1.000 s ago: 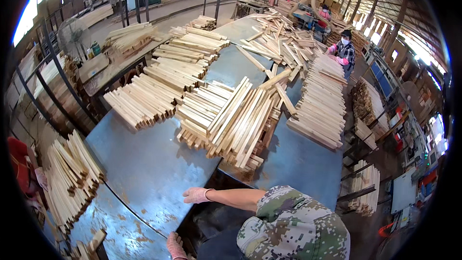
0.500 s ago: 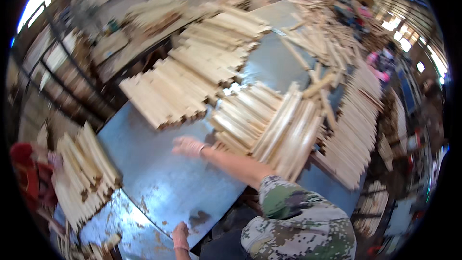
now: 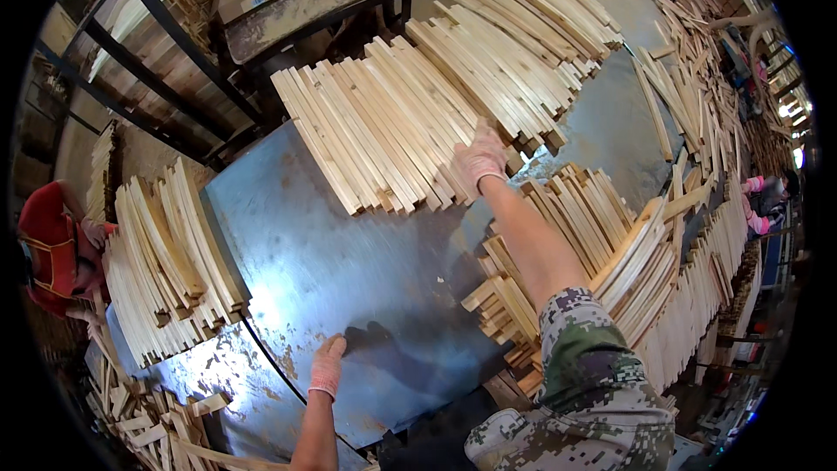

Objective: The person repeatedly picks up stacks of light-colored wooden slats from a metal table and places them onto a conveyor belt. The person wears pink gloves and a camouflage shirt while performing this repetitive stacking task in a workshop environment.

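My right hand (image 3: 481,160), in a pale pinkish glove, reaches across to the near ends of a row of light wooden strips (image 3: 375,131). Its fingers are apart and appear to touch the strips at the row's right end; no grip on one shows. Low over the bare metal tabletop (image 3: 305,235) is my left hand (image 3: 327,368), also gloved. It holds nothing, its fingers stretched forward, and a shadow falls beside it. Right of my right forearm lie stacked bundles of strips (image 3: 580,209), partly hidden by that arm.
Another person in red (image 3: 57,249) stands at the left, hands by a pile of strips (image 3: 170,270). Scrap pieces (image 3: 166,427) lie at the lower left. Black metal bars (image 3: 153,78) rise behind the table's left corner. Loose strips (image 3: 689,105) heap up at the far right.
My right hand has moved forward and right, from above the bare metal to the row of strips. My left hand has come up a little farther over the table. The view has shifted.
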